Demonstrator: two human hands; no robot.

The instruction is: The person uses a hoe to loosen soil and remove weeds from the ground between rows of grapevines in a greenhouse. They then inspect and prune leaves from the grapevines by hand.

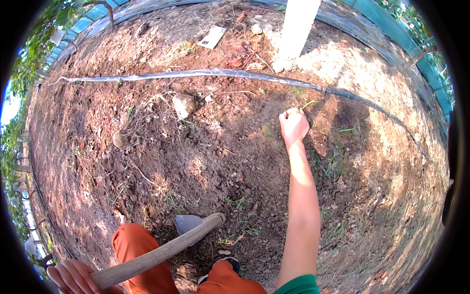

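Observation:
My left hand (75, 276) is wrapped around the wooden handle (158, 253) of a hoe at the lower left. The hoe's metal blade (187, 223) rests at the soil in front of my knees, partly hidden by the handle. My right arm reaches forward, and my right hand (295, 123) is closed in a fist low over the ground. A green grass blade (310, 104) sticks out from between its fingers; the rest of it is hidden in the fist. Just beyond the hand runs a dark irrigation hose (235, 73).
A white post (298, 29) stands beyond the hose. A pale stone (184, 106) and a flat scrap (212, 37) lie on the soil. Small grass tufts (237, 201) grow around. Plastic sheeting (371, 40) edges the far side, with leafy vines (31, 62) at left.

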